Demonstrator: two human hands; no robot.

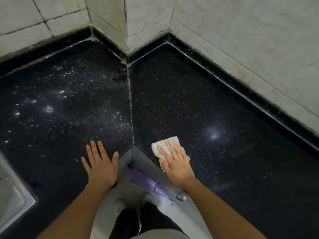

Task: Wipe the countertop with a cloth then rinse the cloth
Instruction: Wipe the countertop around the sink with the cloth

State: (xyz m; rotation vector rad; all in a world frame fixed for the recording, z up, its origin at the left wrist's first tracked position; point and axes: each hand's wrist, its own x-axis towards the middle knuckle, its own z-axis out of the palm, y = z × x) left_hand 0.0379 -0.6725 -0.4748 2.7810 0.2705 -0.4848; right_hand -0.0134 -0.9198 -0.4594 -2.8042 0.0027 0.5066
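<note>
A black speckled countertop (198, 94) runs in an L around an inner corner, with a grouted seam down its middle. A pale folded cloth (163, 144) lies on the right slab near the front edge. My right hand (176, 163) presses flat on the cloth, fingers straight, covering its near half. My left hand (101, 164) rests flat on the left slab, fingers spread, holding nothing. White specks and water droplets are scattered across the left slab.
A steel sink (12, 199) shows at the lower left edge. Tiled walls (241, 40) with a jutting corner pillar close off the back. Below the counter's front edge hang a purple cloth (143, 178) and a small knob (182, 197).
</note>
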